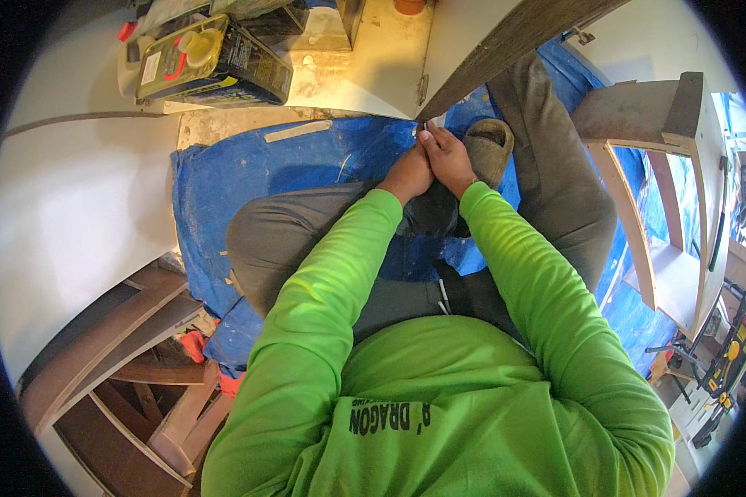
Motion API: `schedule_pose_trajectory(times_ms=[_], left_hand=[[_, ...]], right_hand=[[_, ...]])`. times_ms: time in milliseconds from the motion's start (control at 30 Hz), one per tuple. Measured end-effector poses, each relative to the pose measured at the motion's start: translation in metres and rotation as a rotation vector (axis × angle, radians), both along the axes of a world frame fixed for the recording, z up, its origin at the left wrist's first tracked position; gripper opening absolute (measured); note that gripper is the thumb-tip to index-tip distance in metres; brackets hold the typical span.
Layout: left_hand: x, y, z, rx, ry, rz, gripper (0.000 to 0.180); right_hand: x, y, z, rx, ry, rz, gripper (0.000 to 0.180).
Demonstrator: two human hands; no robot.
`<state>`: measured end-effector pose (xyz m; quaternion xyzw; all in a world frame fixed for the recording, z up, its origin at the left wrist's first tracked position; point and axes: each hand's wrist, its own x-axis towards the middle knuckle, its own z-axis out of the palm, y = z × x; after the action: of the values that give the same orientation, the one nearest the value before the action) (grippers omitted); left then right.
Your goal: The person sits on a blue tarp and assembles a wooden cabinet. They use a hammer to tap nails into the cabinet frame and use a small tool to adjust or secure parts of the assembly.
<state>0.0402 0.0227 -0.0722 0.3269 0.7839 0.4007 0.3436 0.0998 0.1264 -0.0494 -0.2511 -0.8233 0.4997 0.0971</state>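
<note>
Small piece: a thin pale thing [425,127] shows just above the fingertips, pinched where the two hands meet; it is too small to tell what it is. It sits right at the lower edge of the cabinet door, over the blue sheet.
Left hand: the left hand [408,174] is curled closed, its fingertips pressed up to the small piece and its side touching the right hand.
Right hand: the right hand [449,157] is closed too, fingers bent around the small piece from the right, knuckles up.
Sleeves: both forearms wear bright green sleeves [331,282] that run up from the lower edge and meet at the hands.
Cabinet door: a white door with a dark edge [506,41] slants from upper right down to the hands; a small metal hinge [422,89] shows on the panel just above them.
Floor cover: a blue sheet [224,190] lies under the seated person, dusty and creased.
Legs: grey trousers [282,240] are folded under, with a grey slipper [489,145] just right of the right hand.
Can: a yellow and black flat can [211,62] lies on the pale floor at upper left, well apart from the hands.
Shelf unit: a wooden shelf frame [671,190] stands to the right.
Wood pieces: brown curved wooden parts [116,356] lie at lower left.
</note>
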Motion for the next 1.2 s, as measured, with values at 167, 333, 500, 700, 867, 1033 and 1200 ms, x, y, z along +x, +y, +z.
schedule_pose_trajectory(times_ms=[167, 333, 500, 700, 867, 1033, 1200], left_hand=[[-0.002, 0.001, 0.016, -0.113, -0.024, -0.015, 0.051], [-0.002, -0.001, 0.002, -0.006, 0.062, -0.022, 0.048], [-0.001, 0.004, -0.009, -0.041, 0.019, -0.038, 0.047], [-0.004, -0.005, -0.037, 0.075, 0.101, -0.092, 0.048], [-0.004, -0.002, -0.004, -0.011, -0.022, -0.169, 0.047], [-0.01, -0.008, -0.014, -0.009, 0.049, -0.195, 0.046], [-0.005, -0.009, -0.009, -0.017, 0.027, -0.118, 0.051]], right_hand=[[-0.001, 0.002, -0.003, -0.06, -0.028, -0.018, 0.048], [-0.005, 0.001, -0.004, -0.049, -0.061, -0.027, 0.049], [-0.004, 0.006, -0.011, -0.05, -0.081, -0.021, 0.05], [0.0, -0.009, -0.004, -0.195, -0.095, -0.021, 0.052], [0.007, -0.003, -0.017, -0.033, 0.024, -0.099, 0.053], [0.005, -0.006, -0.003, -0.071, 0.031, -0.096, 0.054], [0.006, -0.002, 0.001, -0.042, -0.005, -0.083, 0.055]])
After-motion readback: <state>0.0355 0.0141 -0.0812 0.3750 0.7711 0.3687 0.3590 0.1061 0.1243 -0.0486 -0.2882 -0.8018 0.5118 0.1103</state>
